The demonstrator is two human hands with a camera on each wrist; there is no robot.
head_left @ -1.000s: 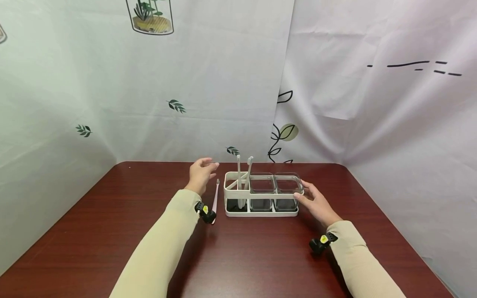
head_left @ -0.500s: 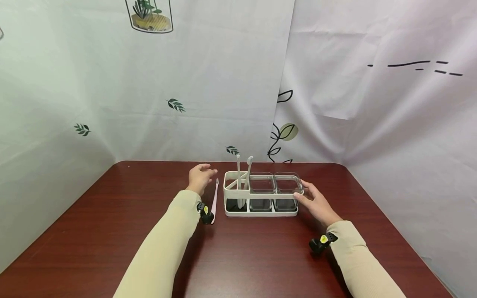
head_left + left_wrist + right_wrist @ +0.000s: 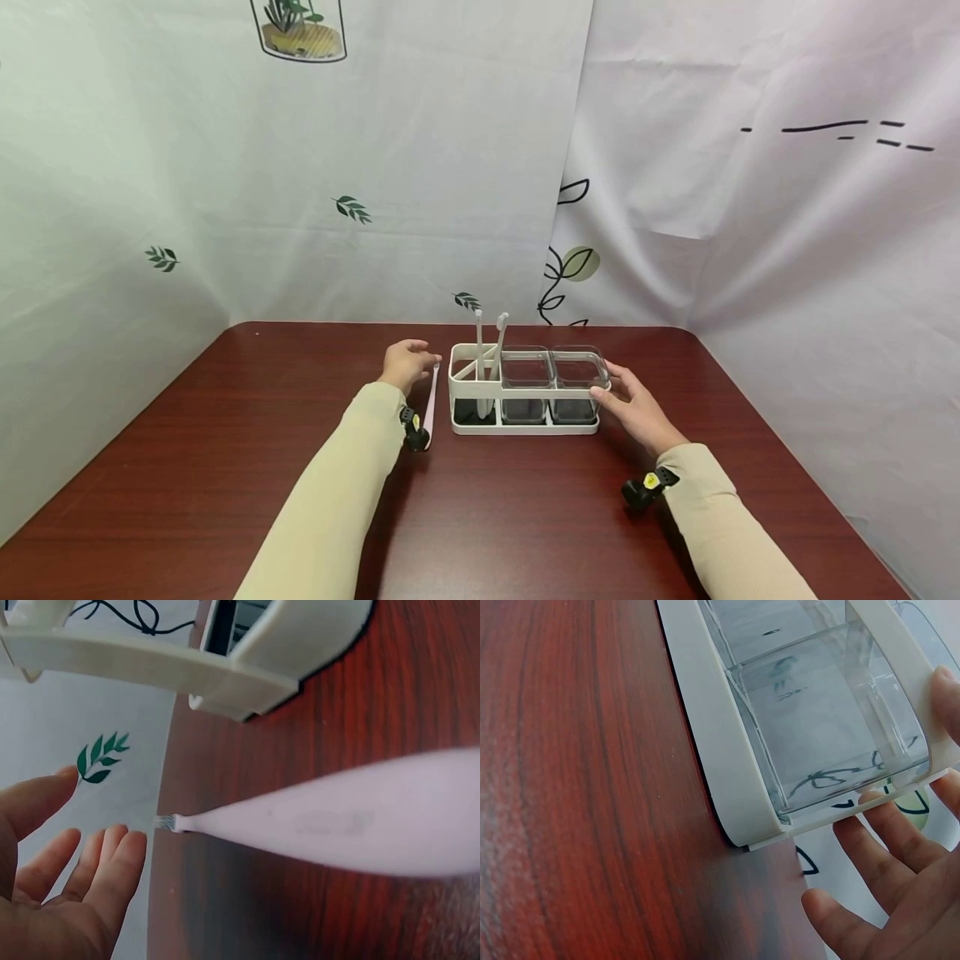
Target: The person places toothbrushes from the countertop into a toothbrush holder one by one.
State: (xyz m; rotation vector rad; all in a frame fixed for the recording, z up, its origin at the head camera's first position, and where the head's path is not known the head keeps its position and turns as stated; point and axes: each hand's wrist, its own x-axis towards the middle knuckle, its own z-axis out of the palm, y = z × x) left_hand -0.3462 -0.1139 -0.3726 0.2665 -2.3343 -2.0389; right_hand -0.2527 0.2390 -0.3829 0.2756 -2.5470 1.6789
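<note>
A white toothbrush holder (image 3: 480, 430) stands on the table. Two pale toothbrushes, the left one (image 3: 480, 342) and the right one (image 3: 500, 335), stand in its left section, and two clear square cups, one in the middle (image 3: 527, 375) and one at the right (image 3: 579, 375), fill the other sections. My right hand (image 3: 639, 410) grips the holder's right end, thumb on the front of the upper frame and fingers along the side. Left of the holder lies a pink toothbrush (image 3: 337, 817), bristle end away from me. My left hand (image 3: 406, 365) hovers by that end, thumb and fingers apart, holding nothing.
The dark red wooden table (image 3: 487, 517) extends around the holder. A pale printed curtain (image 3: 420, 150) hangs along the back and sides. Each wrist carries a small black camera, one on the left (image 3: 415, 432) and one on the right (image 3: 643, 490).
My left hand has come lower, toward the bristle end of the pink toothbrush. My right hand stays at the holder's right end. The view has tilted very slightly.
</note>
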